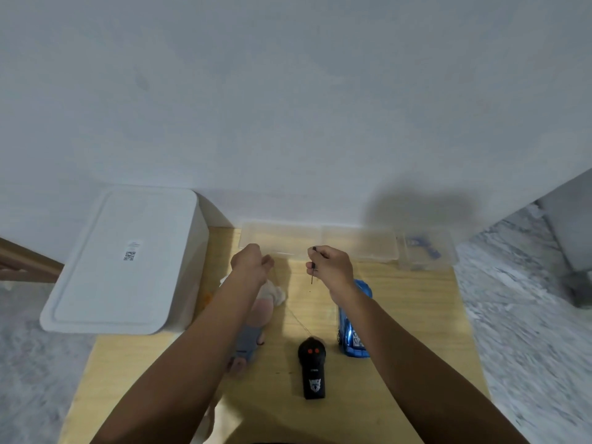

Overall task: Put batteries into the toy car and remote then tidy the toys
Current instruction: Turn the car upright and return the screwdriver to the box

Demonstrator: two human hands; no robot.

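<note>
Two bare forearms reach forward over a pale wooden board [400, 315] lying on grey carpet, against a white wall. At the board's centre, toward 6 o'clock, lies the remote [312, 368]: a black wand shape with a rounded head carrying two red buttons and a narrower handle bearing a small pale emblem. Its long axis runs nearly straight along the 12-to-6 line, head toward 12; a thin wire aerial [299, 318] leaves the head slanting toward 11 o'clock. Just beside it at 3 o'clock is the car [354, 322], shiny blue with pale markings at its near end; it too lies lengthwise toward 12, its far part hidden under the right wrist. The right hand [330, 267] is raised above the board, fingers curled round a thin dark screwdriver [313, 267] held roughly upright, tip down. The left hand [251, 262], at 9 o'clock from the right one, has fingers curled in; whether it holds anything I cannot tell. Under the left forearm lies a soft toy [259, 318] in pale pink, white and grey. At 12 o'clock, against the wall, stand clear shallow trays [320, 240], with a small clear box [423, 249] holding something blue at 1 o'clock. A white lidded bin [128, 261] sits at 10 o'clock.
</note>
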